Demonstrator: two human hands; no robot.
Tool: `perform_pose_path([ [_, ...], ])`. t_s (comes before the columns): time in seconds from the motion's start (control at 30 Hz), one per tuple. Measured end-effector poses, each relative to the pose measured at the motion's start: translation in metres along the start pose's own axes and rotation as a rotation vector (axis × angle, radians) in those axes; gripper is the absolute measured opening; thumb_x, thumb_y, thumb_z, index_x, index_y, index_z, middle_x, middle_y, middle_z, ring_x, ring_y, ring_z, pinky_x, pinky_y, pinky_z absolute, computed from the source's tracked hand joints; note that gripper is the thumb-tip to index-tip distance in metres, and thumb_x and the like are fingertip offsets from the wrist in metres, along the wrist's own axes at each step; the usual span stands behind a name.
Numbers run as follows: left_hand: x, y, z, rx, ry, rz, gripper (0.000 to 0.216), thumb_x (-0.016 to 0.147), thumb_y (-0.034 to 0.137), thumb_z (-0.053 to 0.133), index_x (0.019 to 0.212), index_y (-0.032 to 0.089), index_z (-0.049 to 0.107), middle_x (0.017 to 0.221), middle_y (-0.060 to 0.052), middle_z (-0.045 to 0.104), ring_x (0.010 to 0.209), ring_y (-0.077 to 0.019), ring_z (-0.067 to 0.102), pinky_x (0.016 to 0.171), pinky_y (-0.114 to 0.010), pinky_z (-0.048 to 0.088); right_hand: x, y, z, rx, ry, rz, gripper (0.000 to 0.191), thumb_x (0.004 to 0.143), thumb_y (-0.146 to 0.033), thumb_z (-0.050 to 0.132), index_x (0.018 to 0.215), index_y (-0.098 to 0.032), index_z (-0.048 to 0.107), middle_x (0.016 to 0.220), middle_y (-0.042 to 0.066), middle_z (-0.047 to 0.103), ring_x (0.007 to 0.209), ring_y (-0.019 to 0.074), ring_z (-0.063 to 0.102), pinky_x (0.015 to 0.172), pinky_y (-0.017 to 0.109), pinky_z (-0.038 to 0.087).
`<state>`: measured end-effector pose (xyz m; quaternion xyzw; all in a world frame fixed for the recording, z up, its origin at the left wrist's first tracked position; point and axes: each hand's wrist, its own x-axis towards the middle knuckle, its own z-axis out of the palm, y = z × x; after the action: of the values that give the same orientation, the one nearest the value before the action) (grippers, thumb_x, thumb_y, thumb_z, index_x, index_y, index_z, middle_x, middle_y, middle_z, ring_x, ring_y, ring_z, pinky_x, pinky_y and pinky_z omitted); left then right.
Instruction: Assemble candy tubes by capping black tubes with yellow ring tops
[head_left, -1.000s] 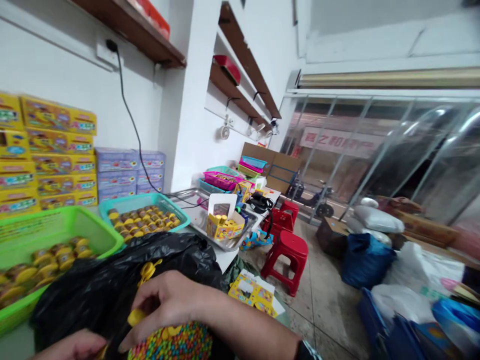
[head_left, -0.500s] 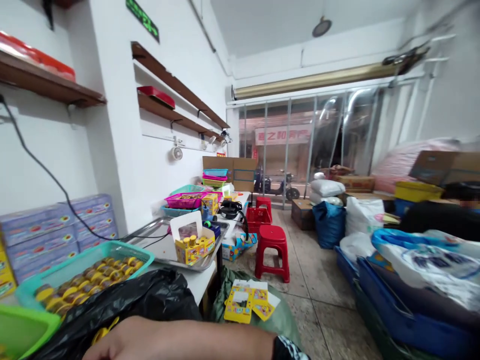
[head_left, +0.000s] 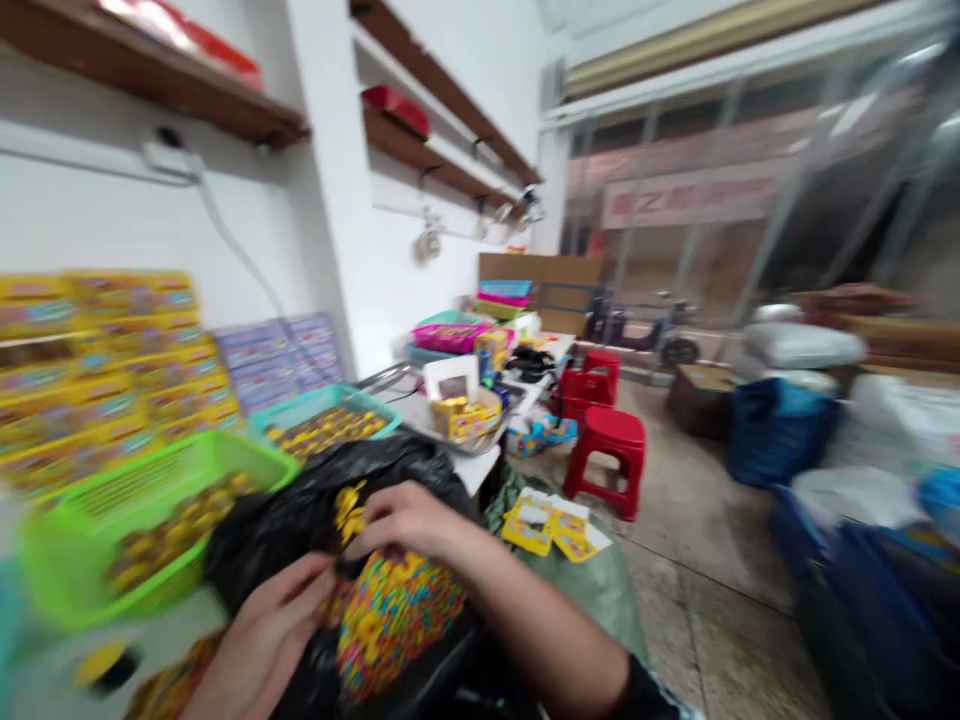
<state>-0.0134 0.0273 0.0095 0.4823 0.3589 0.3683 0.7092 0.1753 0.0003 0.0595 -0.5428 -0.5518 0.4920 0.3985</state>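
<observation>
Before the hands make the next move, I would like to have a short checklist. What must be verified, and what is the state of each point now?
1. Both hands visible: ok; left hand and right hand are close together at the black bag.
2. Colourful pellets exposed: ok.
3. What the fingers hold: cannot tell; blurred.
4. Green basket upright: ok.
5. All yellow-topped pieces inside baskets: not ok; one loose piece lies on the table.
</observation>
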Motion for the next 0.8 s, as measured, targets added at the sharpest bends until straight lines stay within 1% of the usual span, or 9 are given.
perform_pose_path([
  [0.03, -0.002, -0.002, -0.001, -0.019, -0.051, 0.009, 0.036, 0.065, 0.034, 0.087, 0.086, 0.011, 0.069, 0.079, -0.003, 0.065, 0.074, -0.0148, 0.058, 0.066, -0.025, 0.050, 0.002, 0.002, 0.000, 0.020, 0.032, -0.002, 0.028, 0.054, -0.034, 0.083, 0.058, -0.019, 0.060, 0.041, -0.008, 0.050, 0.038, 0.0088, 0.046, 0.036, 0.019, 0.034],
  [0.07, -0.002, -0.004, -0.001, -0.028, -0.058, 0.032, 0.035, 0.064, 0.036, 0.087, 0.082, 0.011, 0.069, 0.075, -0.002, 0.064, 0.070, -0.0129, 0.055, 0.061, -0.023, 0.047, 0.005, 0.004, -0.001, 0.044, 0.060, -0.020, 0.026, 0.056, -0.033, 0.081, 0.058, -0.018, 0.060, 0.041, -0.008, 0.049, 0.036, 0.0081, 0.044, 0.035, 0.019, 0.031],
  [0.13, 0.002, -0.004, 0.002, -0.030, -0.042, 0.058, 0.034, 0.063, 0.036, 0.087, 0.077, 0.011, 0.070, 0.070, -0.001, 0.061, 0.064, -0.0108, 0.052, 0.055, -0.021, 0.042, 0.012, 0.010, 0.000, 0.076, 0.032, -0.014, 0.024, 0.058, -0.031, 0.078, 0.058, -0.019, 0.058, 0.038, -0.009, 0.046, 0.033, 0.0074, 0.040, 0.033, 0.019, 0.027],
  [0.2, 0.007, -0.004, 0.005, -0.049, -0.013, 0.059, 0.034, 0.062, 0.037, 0.087, 0.076, 0.011, 0.070, 0.068, -0.001, 0.061, 0.062, -0.0103, 0.051, 0.052, -0.021, 0.040, 0.016, 0.014, 0.002, 0.104, 0.014, -0.009, 0.023, 0.060, -0.031, 0.076, 0.058, -0.019, 0.056, 0.037, -0.009, 0.045, 0.031, 0.0071, 0.038, 0.032, 0.020, 0.025],
  [0.27, 0.009, -0.005, 0.007, -0.083, 0.005, 0.044, 0.034, 0.060, 0.037, 0.088, 0.074, 0.012, 0.069, 0.066, -0.001, 0.060, 0.060, -0.0102, 0.051, 0.050, -0.020, 0.039, 0.017, 0.017, 0.004, 0.127, 0.010, -0.006, 0.022, 0.061, -0.031, 0.073, 0.058, -0.019, 0.054, 0.036, -0.009, 0.045, 0.030, 0.0069, 0.037, 0.032, 0.020, 0.023],
  [0.4, 0.008, -0.008, 0.007, -0.147, -0.003, -0.010, 0.037, 0.056, 0.038, 0.089, 0.064, 0.013, 0.062, 0.060, 0.002, 0.054, 0.054, -0.0096, 0.049, 0.045, -0.020, 0.036, 0.015, 0.017, 0.004, 0.158, 0.010, -0.014, 0.022, 0.060, -0.030, 0.073, 0.058, -0.019, 0.054, 0.037, -0.009, 0.046, 0.032, 0.0065, 0.036, 0.034, 0.020, 0.023],
  [0.5, 0.007, -0.009, 0.007, -0.150, -0.003, -0.013, 0.039, 0.057, 0.038, 0.089, 0.062, 0.014, 0.059, 0.059, 0.002, 0.053, 0.053, -0.0094, 0.048, 0.044, -0.020, 0.036, 0.014, 0.017, 0.003, 0.170, 0.017, -0.015, 0.024, 0.058, -0.030, 0.075, 0.057, -0.019, 0.054, 0.038, -0.009, 0.045, 0.033, 0.0066, 0.037, 0.034, 0.021, 0.024],
  [0.63, 0.006, -0.009, 0.010, -0.125, -0.008, 0.006, 0.036, 0.061, 0.039, 0.086, 0.066, 0.014, 0.061, 0.060, 0.003, 0.051, 0.053, -0.0089, 0.047, 0.045, -0.020, 0.036, 0.014, 0.020, 0.004, 0.168, 0.030, -0.008, 0.025, 0.058, -0.031, 0.075, 0.058, -0.019, 0.053, 0.038, -0.009, 0.044, 0.033, 0.0065, 0.037, 0.035, 0.021, 0.024],
  [0.8, 0.005, -0.008, 0.014, -0.139, 0.005, 0.000, 0.040, 0.058, 0.041, 0.088, 0.063, 0.014, 0.059, 0.059, 0.003, 0.049, 0.054, -0.0085, 0.043, 0.047, -0.020, 0.035, 0.012, 0.022, 0.004, 0.143, 0.042, -0.005, 0.024, 0.058, -0.031, 0.075, 0.060, -0.019, 0.055, 0.041, -0.009, 0.045, 0.034, 0.0066, 0.038, 0.035, 0.021, 0.026],
])
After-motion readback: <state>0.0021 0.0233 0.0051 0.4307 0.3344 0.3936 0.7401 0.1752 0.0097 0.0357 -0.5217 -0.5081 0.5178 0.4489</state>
